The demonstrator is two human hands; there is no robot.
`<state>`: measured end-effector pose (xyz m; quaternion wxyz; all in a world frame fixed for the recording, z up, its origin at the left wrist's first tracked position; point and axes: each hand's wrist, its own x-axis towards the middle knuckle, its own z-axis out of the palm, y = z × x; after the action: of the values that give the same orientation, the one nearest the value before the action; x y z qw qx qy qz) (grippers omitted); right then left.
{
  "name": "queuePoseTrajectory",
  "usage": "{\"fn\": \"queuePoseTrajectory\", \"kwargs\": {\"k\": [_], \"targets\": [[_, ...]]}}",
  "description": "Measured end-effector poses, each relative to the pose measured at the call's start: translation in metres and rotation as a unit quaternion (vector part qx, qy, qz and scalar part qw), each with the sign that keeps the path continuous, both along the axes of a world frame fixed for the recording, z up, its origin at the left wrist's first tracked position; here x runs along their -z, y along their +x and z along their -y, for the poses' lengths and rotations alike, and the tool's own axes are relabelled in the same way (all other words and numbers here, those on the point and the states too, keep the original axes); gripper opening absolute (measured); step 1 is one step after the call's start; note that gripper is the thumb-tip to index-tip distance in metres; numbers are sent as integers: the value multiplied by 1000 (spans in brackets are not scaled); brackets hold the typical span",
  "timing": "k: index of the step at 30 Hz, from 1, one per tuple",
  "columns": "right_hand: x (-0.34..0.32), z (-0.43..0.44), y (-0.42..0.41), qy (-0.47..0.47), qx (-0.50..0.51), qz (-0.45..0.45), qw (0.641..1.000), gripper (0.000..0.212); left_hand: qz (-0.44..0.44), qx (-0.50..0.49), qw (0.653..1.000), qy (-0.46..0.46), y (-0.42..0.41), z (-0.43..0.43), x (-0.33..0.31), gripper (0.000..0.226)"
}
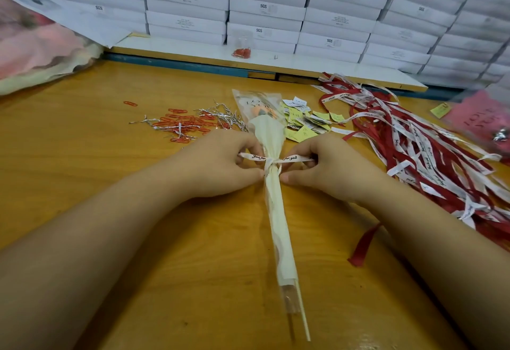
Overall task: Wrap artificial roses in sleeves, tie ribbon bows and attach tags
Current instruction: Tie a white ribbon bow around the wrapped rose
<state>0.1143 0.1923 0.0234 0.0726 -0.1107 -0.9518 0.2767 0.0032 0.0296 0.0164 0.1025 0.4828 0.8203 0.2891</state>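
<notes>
1. Far out to the left of the left fingers: a soft, crumpled pink-and-cream bundle [33,46], too blurred to tell more.
2. Up-left, beyond the left fingertips: thin red wire paper clips [187,123] scattered among crinkly silver twist ties [220,116].
3. Left hand [220,164]: fingers curled, tips pinching the left tail of a flat white ribbon [259,157] printed with dark script.
4. Between the two sets of fingers: the sleeve [276,211] lies flat on the scuffed wooden table [138,225]. It is a long, narrow cone of glossy clear film over matte cream paper. The ribbon is knotted round its waist. The orange rose [260,111] sits at the wide end, past the fingertips. A thin pale stick [302,313] juts from the narrow end, towards the wrists.
5. Right hand [323,167]: fingers curled, pinching the ribbon's right tail.
6. Just past the right fingertips: a heap of small yellow and white paper tags [306,120].
7. Right of the right fingers: a tangle of red and white loose ribbons [427,151].
8. Well beyond all fingertips: flat white boxes [270,4], stacked in rows.
</notes>
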Motion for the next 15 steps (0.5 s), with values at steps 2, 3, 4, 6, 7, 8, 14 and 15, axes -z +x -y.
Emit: {"fn": "queuePoseTrajectory", "kwargs": {"k": [2, 3, 4, 6, 7, 8, 14, 15], "targets": [[1, 2, -2, 8, -11, -6, 1000, 8, 2, 10, 1000, -8, 1, 0, 0, 14], [1, 3, -2, 7, -18, -7, 1000, 8, 2, 11, 1000, -9, 2, -1, -1, 18], [1, 4, -2, 1, -23, -7, 1000, 8, -4, 11, 1000, -10, 3, -1, -1, 21], [0, 4, -2, -15, -27, -9, 999, 8, -26, 13, 999, -14, 5, -2, -1, 23], [0, 4, -1, -23, -28, -11, 999, 8, -37, 12, 999, -13, 6, -3, 0, 23], [0, 4, -1, -31, -28, -14, 999, 9, -47, 10, 999, -12, 6, -4, 0, 23], [4, 5, -2, -4, -24, -28, 999, 10, -79, 2, 997, 5, 4, -7, 5, 17], [4, 5, -2, 2, -21, -30, 999, 11, -84, -1, 996, 11, 4, -7, 6, 15]]}}
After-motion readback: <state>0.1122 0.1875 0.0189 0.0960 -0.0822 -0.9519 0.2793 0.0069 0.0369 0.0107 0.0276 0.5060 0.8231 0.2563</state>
